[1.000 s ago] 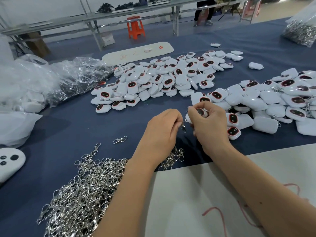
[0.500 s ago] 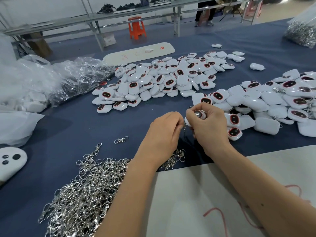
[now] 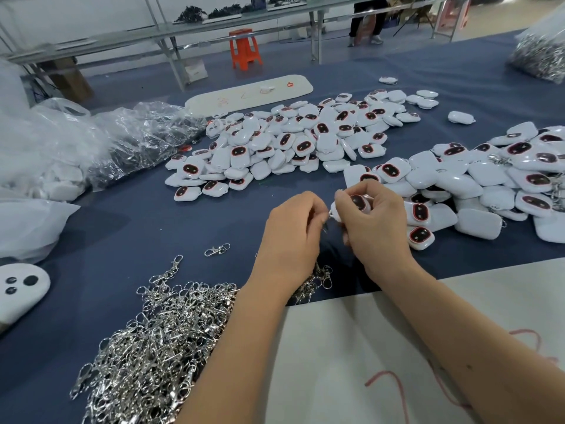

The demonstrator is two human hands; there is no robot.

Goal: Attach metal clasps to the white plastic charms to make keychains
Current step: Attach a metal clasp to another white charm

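Observation:
My right hand [image 3: 377, 228] grips a white plastic charm [image 3: 356, 203] with a dark, red-rimmed face, held above the blue table. My left hand [image 3: 295, 231] pinches a small metal clasp [image 3: 324, 226] right at the charm's left edge; most of the clasp is hidden by my fingers. A large heap of loose silver clasps [image 3: 153, 347] lies under my left forearm. One pile of white charms [image 3: 293, 142] spreads across the middle of the table, and a second pile [image 3: 477, 182] lies to the right.
A single clasp [image 3: 217, 249] lies alone on the blue cloth [image 3: 128, 234]. Clear plastic bags [image 3: 91, 142] sit at the left, a bag of clasps [image 3: 541, 56] at the far right. White boards lie at the near edge [image 3: 382, 347] and far middle [image 3: 250, 91].
Both hands stay pressed together at the charm. The right hand has turned the charm a little, so its dark face shows more; the hands shifted slightly.

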